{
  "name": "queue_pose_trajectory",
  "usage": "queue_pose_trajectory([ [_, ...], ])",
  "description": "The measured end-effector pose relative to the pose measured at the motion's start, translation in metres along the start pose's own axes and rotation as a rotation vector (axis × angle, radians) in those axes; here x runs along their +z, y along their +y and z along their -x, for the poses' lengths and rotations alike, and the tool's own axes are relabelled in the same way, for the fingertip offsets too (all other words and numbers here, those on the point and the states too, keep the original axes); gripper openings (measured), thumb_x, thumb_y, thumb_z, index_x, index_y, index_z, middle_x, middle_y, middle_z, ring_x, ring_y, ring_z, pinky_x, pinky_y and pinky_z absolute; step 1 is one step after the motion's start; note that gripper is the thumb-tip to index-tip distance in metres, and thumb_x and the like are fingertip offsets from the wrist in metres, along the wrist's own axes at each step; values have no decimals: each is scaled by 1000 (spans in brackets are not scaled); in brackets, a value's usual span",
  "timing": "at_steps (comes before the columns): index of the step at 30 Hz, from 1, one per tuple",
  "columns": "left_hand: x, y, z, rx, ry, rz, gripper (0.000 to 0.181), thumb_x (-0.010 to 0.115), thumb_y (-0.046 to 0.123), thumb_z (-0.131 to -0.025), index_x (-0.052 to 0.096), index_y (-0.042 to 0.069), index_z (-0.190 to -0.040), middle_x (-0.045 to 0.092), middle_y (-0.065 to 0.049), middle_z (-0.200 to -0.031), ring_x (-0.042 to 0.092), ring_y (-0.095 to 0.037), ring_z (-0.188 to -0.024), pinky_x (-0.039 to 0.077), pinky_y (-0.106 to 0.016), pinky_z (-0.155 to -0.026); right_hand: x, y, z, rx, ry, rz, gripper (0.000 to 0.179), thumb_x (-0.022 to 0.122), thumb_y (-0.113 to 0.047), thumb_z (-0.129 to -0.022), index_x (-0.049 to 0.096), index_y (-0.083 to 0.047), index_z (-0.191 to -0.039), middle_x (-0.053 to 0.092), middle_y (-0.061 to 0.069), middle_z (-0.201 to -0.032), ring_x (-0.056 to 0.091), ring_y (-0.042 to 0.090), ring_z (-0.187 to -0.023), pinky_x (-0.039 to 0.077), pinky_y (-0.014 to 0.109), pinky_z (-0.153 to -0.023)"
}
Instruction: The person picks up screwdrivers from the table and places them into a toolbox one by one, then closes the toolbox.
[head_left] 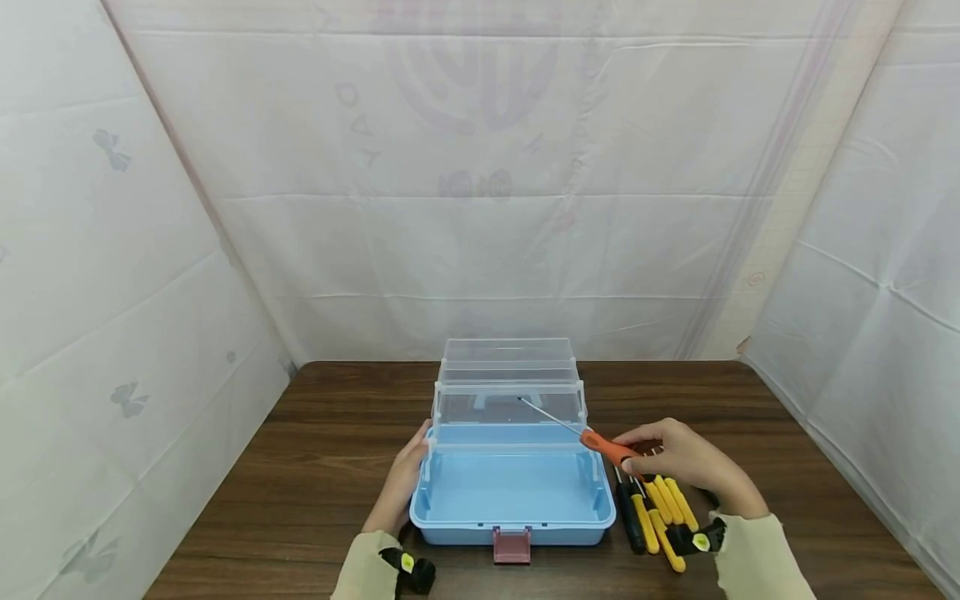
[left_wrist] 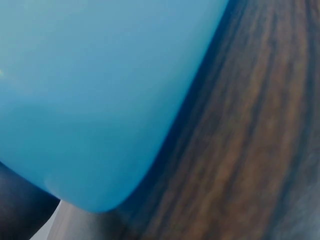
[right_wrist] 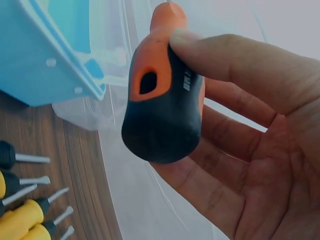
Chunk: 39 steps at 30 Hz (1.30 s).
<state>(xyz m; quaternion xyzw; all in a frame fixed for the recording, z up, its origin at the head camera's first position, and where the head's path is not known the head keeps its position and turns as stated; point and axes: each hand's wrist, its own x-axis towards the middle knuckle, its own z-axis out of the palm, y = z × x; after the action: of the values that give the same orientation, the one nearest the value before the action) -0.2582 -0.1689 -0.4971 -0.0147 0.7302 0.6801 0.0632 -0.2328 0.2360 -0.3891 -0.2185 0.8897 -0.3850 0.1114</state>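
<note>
Loading seems in hand: the right hand [head_left: 686, 458], curled round the orange-and-black screwdriver [head_left: 602, 445] at the blue toolbox [head_left: 512, 490]'s right side, should lower it inside, while the left hand [head_left: 403, 482] touches the toolbox, finger closure unclear.

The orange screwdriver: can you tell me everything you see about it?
The orange screwdriver has a chunky orange-and-black handle, plastic or rubbery-looking, with an oval hole and pale markings too small to read. Its thin, metal-looking shaft ends in a dark tip. The right hand holds it by the handle, slanted. In the head view, its shaft crosses the blue box's clear raised part; I can't tell if they touch.
</note>
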Motion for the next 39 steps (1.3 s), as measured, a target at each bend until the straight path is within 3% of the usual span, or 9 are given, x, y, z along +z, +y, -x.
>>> queue_pose_trajectory([
  [8,0,0,1,4,-1,-2,55,32,33,-104,20,17,-155,16,-14,-161,12,-39,-147,17,-60,-114,10,-9,-10,-32,-40,-40,35,72,-20,-84,69,-2,-114,71,6,-92,58,12,-66,48,23,-56],
  [14,0,1,3,3,-2,-11,55,32,33,-104,20,16,-155,15,-15,-161,11,-41,-147,16,-61,-114,16,-13,-16,-76,-87,-76,32,70,-15,-85,69,-2,-115,71,5,-86,63,16,-65,51,24,-58],
  [26,-1,-1,1,-9,11,-15,54,31,34,-104,20,18,-155,16,-14,-161,13,-41,-147,18,-61,-113,29,-18,-28,-144,-129,-15,28,71,-17,-85,72,-6,-110,70,3,-91,60,12,-73,51,23,-60],
  [39,-1,1,2,-13,9,-25,54,29,33,-104,19,19,-155,14,-14,-161,12,-42,-146,17,-62,-113,45,-25,-36,-118,-155,-17,23,72,-14,-84,74,-11,-107,71,0,-93,62,10,-77,49,23,-57],
])
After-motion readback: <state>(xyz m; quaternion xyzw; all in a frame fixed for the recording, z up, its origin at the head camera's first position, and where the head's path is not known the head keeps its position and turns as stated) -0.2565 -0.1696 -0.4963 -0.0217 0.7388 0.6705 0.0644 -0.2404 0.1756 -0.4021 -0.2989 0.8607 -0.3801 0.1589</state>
